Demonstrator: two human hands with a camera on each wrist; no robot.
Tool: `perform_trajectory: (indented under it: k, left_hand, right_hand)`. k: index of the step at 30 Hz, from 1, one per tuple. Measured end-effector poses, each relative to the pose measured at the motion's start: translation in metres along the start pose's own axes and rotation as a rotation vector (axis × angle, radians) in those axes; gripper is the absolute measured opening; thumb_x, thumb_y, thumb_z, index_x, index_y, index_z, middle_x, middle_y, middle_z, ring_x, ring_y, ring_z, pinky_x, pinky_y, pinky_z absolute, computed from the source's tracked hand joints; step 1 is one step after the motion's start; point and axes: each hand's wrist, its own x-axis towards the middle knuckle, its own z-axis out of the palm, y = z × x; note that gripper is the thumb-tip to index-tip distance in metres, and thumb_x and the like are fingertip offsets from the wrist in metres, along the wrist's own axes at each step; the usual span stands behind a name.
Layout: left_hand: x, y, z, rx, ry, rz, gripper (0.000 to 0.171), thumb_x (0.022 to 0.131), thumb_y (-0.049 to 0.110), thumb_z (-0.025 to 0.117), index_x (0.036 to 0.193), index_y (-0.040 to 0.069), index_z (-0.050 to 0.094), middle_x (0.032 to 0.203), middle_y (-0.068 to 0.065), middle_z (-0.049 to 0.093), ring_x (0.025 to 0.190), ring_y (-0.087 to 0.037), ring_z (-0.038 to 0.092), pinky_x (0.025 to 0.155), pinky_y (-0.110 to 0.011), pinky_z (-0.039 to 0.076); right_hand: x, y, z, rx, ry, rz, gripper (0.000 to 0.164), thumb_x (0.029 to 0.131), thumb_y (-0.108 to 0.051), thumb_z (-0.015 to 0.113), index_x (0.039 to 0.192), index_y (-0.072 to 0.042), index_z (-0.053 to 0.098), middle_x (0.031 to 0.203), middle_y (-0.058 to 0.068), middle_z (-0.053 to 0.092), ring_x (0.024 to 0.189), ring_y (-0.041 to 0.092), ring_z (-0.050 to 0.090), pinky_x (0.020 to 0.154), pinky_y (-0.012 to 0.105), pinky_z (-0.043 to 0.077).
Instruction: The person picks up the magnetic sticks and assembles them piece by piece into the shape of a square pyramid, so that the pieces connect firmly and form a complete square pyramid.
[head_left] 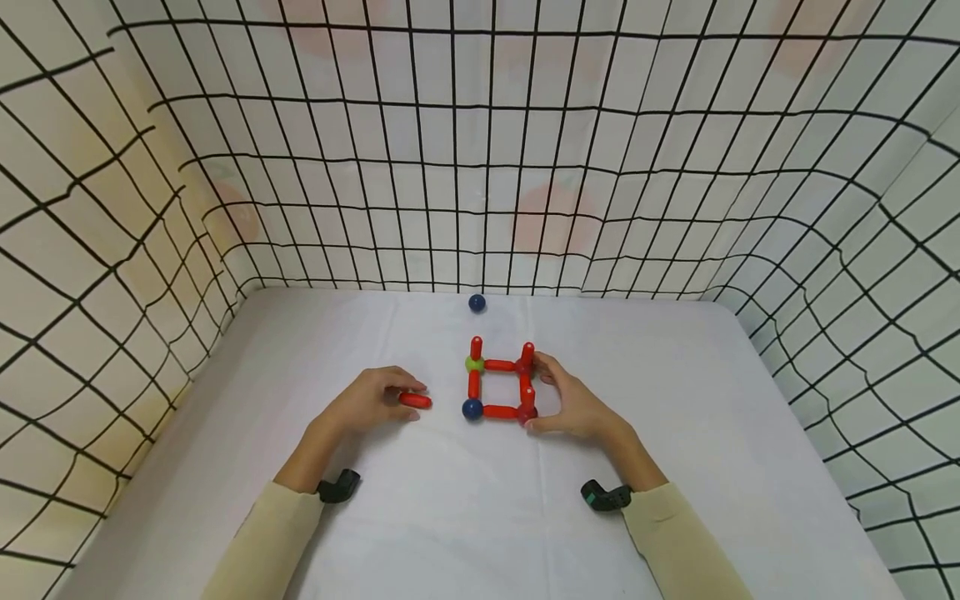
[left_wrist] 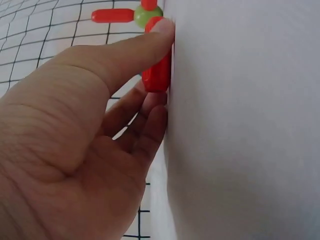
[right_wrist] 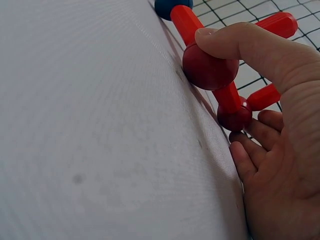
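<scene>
A square frame (head_left: pixel 499 412) of red rods and colored balls lies on the table. Its corners are a green ball (head_left: pixel 475 363) at back left, a blue ball (head_left: pixel 472 409) at front left and two dark red balls (right_wrist: pixel 210 67) on the right. Red rods rise from the green ball and from both red ones. My right hand (head_left: pixel 577 407) grips the frame's right side, thumb on the front red ball, fingertips by the back one. To the left, my left hand (head_left: pixel 375 400) holds a loose red rod (left_wrist: pixel 159 70) low at the tabletop, the thumb on it.
A second blue ball (head_left: pixel 477 303) sits near the table's back edge, behind the frame. White cloth covers the table (head_left: pixel 465 517). Black wire grid panels (head_left: pixel 420 167) stand along the back and both sides.
</scene>
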Motion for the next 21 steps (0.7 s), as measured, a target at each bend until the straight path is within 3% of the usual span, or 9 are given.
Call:
perform_trajectory:
  k: [11, 21]
  left_hand:
    - [0.000, 0.000, 0.009, -0.052, 0.045, 0.007, 0.027, 0.090, 0.017, 0.081, 0.116, 0.022, 0.075, 0.104, 0.010, 0.072, 0.093, -0.011, 0.062, 0.086, -0.027, 0.056]
    - [0.019, 0.025, 0.024, -0.339, 0.029, 0.034, 0.031, 0.096, 0.022, 0.075, 0.126, 0.017, 0.068, 0.114, 0.002, 0.072, 0.109, -0.017, 0.068, 0.100, -0.033, 0.057]
  right_hand:
    - [-0.002, -0.001, 0.003, -0.005, 0.001, 0.007, 0.116, 0.072, -0.043, 0.092, 0.163, -0.024, 0.022, 0.167, 0.003, 0.033, 0.150, 0.030, 0.039, 0.123, 0.056, 0.031]
    - [0.000, 0.001, 0.001, -0.003, 0.000, -0.005, 0.116, 0.072, -0.041, 0.093, 0.163, -0.022, 0.023, 0.166, 0.005, 0.034, 0.150, 0.029, 0.039, 0.124, 0.053, 0.032]
